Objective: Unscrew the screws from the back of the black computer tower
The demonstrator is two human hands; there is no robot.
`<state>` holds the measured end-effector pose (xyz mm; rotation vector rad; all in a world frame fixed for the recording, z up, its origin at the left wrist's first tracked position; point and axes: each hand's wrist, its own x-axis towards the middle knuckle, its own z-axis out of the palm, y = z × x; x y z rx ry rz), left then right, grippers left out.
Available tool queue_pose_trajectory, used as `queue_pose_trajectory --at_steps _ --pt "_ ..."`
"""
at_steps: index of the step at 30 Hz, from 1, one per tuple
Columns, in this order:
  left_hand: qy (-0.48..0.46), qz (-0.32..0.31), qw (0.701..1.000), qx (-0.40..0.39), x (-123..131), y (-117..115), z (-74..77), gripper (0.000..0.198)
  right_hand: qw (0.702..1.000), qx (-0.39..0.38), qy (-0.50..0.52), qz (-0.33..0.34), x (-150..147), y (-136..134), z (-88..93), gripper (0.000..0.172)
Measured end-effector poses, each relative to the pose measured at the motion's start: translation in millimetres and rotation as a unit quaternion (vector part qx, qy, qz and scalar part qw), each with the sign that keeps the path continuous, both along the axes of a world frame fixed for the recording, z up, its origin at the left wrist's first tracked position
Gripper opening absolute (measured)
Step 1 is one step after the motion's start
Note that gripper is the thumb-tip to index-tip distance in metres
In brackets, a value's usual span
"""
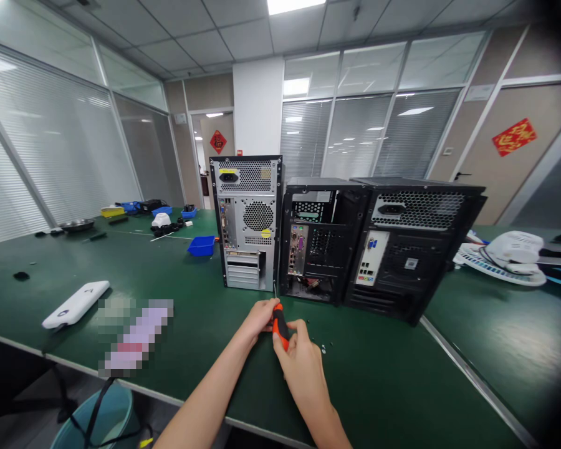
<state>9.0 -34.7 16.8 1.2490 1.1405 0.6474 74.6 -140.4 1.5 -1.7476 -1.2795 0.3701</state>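
Observation:
An orange and black screwdriver (pixel 281 324) points away from me, its thin shaft reaching the lower right edge of the silver-backed computer case (pixel 249 243). My right hand (pixel 303 355) is closed around the handle. At the front end of the handle, the fingers of my left hand (pixel 260 317) pinch the screwdriver near its shaft. The tip meets the case's rear edge close to the bottom corner; whether it sits in a screw is too small to tell. Several small screws (pixel 324 349) lie on the green table (pixel 191 349) to the right of my right hand.
Two black computer cases (pixel 325 249) (pixel 402 255) stand right of the silver-backed one. A blue tray (pixel 201 246) is behind left. A white power bank-like device (pixel 76 305) and a blurred-out object (pixel 140 337) lie left. A white fan-like appliance (pixel 514 255) sits far right. Below the edge is a teal bin (pixel 98 418).

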Motion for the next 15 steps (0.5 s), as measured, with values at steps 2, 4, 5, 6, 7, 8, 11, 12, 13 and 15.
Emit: queue_pose_trajectory --at_steps 2,4,5,6,7,8,11,12,13,15 --pt "0.001 0.0 1.0 0.0 0 0 0.0 0.026 0.999 -0.007 0.046 0.006 0 0 -0.2 0.018" --pt "0.003 0.0 1.0 0.0 0 1 -0.2 0.026 0.996 -0.001 0.091 0.009 0 -1 -1.0 0.022" --pt "0.004 -0.001 1.0 0.001 0 1 -0.4 0.026 0.994 0.004 0.107 0.009 -1 -1 -1.4 0.023" --pt "0.005 -0.001 1.0 0.002 0 2 -0.6 0.025 0.993 0.009 0.119 0.01 -1 -1 -2.0 0.024" --pt "0.007 -0.002 1.0 0.003 -1 2 -0.9 0.025 0.992 0.013 0.128 0.01 -2 -2 -2.6 0.025" --pt "0.009 -0.002 1.0 0.005 -1 2 -1.3 0.024 0.991 0.015 0.134 0.011 -2 -2 -3.3 0.026" --pt "0.016 -0.005 1.0 0.013 -2 4 -2.6 0.024 0.987 0.013 0.156 0.016 -4 -2 -5.9 0.03" --pt "0.018 -0.007 1.0 0.016 -2 4 -3.2 0.025 0.985 0.011 0.17 0.018 -4 -2 -7.1 0.032" --pt "0.02 -0.008 1.0 0.02 -2 5 -3.8 0.026 0.982 0.008 0.187 0.02 -4 -2 -8.4 0.034" --pt "0.025 -0.01 0.999 0.029 -3 6 -5.2 0.028 0.974 0.005 0.225 0.026 -4 -2 -11.6 0.038"
